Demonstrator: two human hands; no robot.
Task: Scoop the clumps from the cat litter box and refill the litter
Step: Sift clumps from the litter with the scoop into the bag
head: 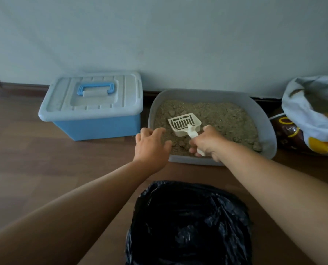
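You are gripping the white scoop (184, 124) in your right hand (209, 143), blade over the litter box (264, 119) at 12 o'clock, left hand (151, 148) spread on its rim, so next dig under clumps, then tip toward the black bag (189, 224) at 6 o'clock.

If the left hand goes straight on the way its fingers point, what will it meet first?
Probably the near-left rim of the litter box; the left hand is open, fingers already at it. Beyond lies the litter. Depth is unclear.
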